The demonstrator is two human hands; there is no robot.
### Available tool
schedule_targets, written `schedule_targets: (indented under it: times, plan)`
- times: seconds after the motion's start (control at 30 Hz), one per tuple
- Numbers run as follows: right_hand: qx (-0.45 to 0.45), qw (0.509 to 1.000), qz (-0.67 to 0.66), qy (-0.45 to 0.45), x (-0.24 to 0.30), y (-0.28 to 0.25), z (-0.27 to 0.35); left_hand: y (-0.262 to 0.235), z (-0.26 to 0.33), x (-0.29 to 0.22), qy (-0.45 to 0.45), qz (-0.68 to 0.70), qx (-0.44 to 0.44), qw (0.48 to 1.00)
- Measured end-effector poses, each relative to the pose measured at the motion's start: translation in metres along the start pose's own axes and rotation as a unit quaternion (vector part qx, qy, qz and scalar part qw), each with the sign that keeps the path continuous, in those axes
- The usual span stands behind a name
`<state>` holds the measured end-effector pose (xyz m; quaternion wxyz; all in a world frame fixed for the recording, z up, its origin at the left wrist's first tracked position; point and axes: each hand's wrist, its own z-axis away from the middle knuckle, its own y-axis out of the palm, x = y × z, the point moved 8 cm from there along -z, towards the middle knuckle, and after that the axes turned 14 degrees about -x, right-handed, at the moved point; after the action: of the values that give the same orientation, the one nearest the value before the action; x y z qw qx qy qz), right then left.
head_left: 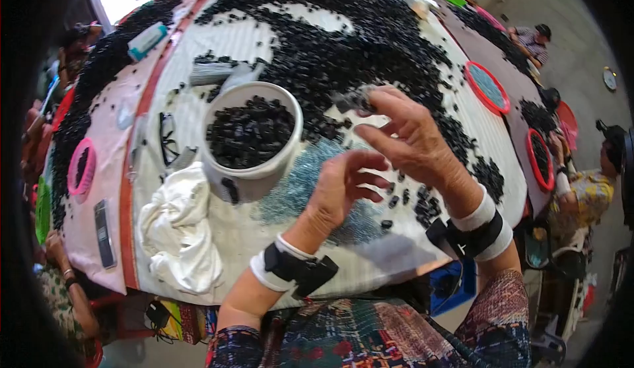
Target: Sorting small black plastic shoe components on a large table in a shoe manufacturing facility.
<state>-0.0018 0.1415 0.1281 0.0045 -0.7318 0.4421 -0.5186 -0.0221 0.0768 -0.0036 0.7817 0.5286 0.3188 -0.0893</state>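
Nearest to me, above the pale surface (370, 262), my left hand (337, 193) hovers with its fingers (370, 162) loosely curled and apart, holding nothing I can make out. Just beyond it my right hand (413, 140) reaches forward, thumb and forefinger pinched on a small black piece (360, 99) at the edge of the big heap of black pieces (343, 38). More loose black pieces (426, 203) lie scattered under my right wrist, beside a patch of tiny blue beads (297, 183). Left of my hands stands a white bucket (254, 170), nearly full of the same black pieces, with a crumpled white cloth (178, 229) next to it. Farther off, a small teal and white box (146, 40) lies at the upper left, and a red-rimmed round tray (487, 86) of blue beads sits at the right.
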Motion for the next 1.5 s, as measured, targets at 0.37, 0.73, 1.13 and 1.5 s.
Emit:
schedule_targets:
  times: [0.37,0.73,1.13,1.5]
  plan:
    - [0.018,0.97,0.208,-0.124,-0.047,-0.053,0.111,-0.002,-0.003,-0.007,0.038,-0.055,-0.07,0.995]
    - [0.071,0.948,0.245,-0.189,-0.041,-0.016,0.151,-0.004,-0.001,-0.004,0.037,-0.071,-0.08,0.994]
    - [-0.03,0.948,0.307,-0.08,-0.066,-0.058,0.141,-0.004,-0.001,-0.003,0.031,-0.08,-0.084,0.993]
    - [0.049,0.948,0.285,-0.132,-0.06,-0.027,0.143,-0.002,-0.001,0.004,0.013,-0.173,-0.091,0.981]
